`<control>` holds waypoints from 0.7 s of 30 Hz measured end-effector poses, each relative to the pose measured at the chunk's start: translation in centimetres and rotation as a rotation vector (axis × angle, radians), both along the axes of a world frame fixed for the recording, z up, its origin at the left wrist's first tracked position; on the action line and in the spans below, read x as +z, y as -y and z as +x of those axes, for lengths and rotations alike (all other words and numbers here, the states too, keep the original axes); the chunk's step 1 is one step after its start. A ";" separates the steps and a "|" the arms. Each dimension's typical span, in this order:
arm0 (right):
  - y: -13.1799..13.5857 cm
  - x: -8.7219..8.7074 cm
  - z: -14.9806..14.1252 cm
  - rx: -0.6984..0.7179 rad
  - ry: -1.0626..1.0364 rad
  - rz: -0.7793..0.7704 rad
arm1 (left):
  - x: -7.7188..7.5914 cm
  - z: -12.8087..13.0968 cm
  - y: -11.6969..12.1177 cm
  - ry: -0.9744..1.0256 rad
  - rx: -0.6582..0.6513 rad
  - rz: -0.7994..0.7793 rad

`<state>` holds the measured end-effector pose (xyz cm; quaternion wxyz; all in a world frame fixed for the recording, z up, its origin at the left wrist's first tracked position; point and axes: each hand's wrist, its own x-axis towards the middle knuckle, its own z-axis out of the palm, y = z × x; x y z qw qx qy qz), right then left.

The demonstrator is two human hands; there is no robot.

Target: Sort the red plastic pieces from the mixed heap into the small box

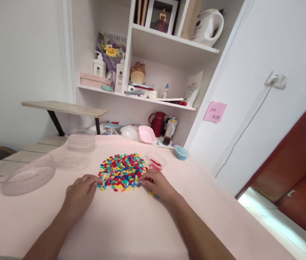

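Note:
A flat heap of small multicoloured plastic bricks (123,169) is spread on the pink tabletop (109,224). My left hand (82,189) rests at the heap's left edge, its fingers stretched loosely to the outermost bricks and nothing visible held. At the right edge, my right hand (157,184) has thumb and fingertips drawn together low over the bricks; what lies between them is too small to make out. A few yellow and blue bricks (153,195) show beneath this hand. Just beyond it stands a clear plastic tub (156,161) with red bricks inside.
Clear empty containers (28,177) stand on the left. Toward the back are a pink tray (147,134), a dark red jug (157,123), a bottle (169,131) and a tub with blue contents (181,152). A small raised wooden shelf (66,108) overhangs the back left.

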<state>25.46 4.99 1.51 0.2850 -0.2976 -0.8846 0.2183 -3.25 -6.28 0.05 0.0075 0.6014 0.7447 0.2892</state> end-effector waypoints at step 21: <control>0.4 -0.5 -0.6 -0.007 0.084 0.060 | 0.4 0.3 0.2 -0.007 0.001 -0.029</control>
